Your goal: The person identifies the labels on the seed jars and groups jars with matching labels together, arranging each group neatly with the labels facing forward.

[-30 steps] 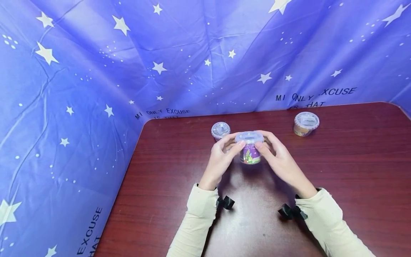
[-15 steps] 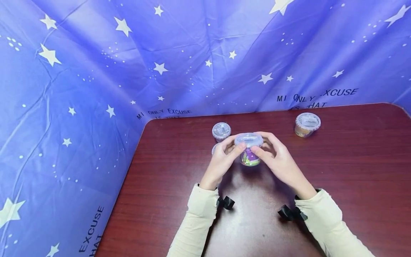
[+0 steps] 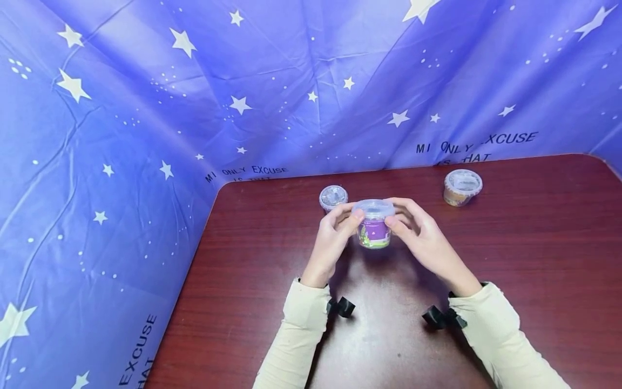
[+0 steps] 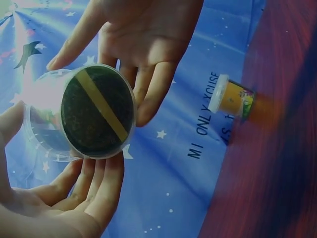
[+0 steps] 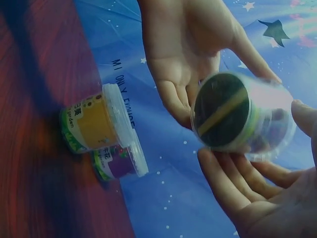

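Observation:
Above the middle of the table, both hands hold a clear plastic tub with a translucent lid and a purple and green label. My left hand grips its left side, thumb at the front just under the lid. On the opposite side my right hand holds it the same way, fingers behind. The wrist views look at the tub's underside: dark contents show through, crossed by a yellow strip. In the right wrist view the left hand is above the tub and the right hand below.
A lidded tub stands behind my left hand; the right wrist view shows a yellow-labelled tub and a purple-labelled one there. Another tub stands back right on the red-brown table. Blue star-printed cloth hangs behind.
The held tub has turned between the fingers, its label picture passing to the left. My right thumb slid inward, then back. A tub edge glimpsed behind my left hand is now hidden in the head view.

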`<action>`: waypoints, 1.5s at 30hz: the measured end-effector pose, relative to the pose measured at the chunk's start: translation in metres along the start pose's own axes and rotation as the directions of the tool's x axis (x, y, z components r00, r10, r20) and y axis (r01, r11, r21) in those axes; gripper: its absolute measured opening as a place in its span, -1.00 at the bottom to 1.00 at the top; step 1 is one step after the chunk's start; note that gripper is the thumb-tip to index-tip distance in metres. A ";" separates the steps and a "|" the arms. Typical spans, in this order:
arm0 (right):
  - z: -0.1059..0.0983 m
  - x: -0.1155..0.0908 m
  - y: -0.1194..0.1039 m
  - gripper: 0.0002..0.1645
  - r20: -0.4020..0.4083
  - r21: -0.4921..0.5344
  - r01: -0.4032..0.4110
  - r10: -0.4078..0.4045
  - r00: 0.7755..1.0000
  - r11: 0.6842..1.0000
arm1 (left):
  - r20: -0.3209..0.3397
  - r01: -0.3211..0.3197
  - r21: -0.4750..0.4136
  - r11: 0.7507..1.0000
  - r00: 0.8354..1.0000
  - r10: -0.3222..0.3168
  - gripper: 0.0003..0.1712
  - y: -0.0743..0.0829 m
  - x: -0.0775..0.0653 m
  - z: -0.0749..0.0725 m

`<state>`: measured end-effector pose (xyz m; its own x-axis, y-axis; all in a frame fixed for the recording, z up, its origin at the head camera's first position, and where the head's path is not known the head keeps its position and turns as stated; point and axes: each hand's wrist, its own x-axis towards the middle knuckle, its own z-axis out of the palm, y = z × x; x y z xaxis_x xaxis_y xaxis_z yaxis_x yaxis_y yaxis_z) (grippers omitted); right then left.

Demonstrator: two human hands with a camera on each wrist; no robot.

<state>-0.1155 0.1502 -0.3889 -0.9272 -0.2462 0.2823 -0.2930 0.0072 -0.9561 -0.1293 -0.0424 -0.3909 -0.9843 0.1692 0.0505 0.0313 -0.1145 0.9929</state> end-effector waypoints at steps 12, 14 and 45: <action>-0.002 0.002 0.004 -0.54 0.032 -0.023 -0.042 0.043 0.999 0.999 | 0.031 0.022 -0.032 0.999 0.999 -0.021 -0.49 -0.002 -0.001 -0.001; -0.002 0.001 0.004 -0.54 0.028 -0.042 -0.049 0.050 0.998 0.998 | 0.038 0.028 -0.020 0.999 0.999 -0.027 -0.46 -0.002 -0.001 -0.001; -0.002 0.002 0.000 -0.62 -0.104 -0.145 -0.036 0.021 0.994 0.989 | 0.081 0.012 0.019 1.000 0.997 -0.013 -0.51 0.001 0.001 -0.008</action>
<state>-0.1175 0.1518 -0.3879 -0.9522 -0.1442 0.2692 -0.2906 0.1565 -0.9440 -0.1317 -0.0497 -0.3911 -0.9672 0.2498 0.0458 0.0229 -0.0940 0.9953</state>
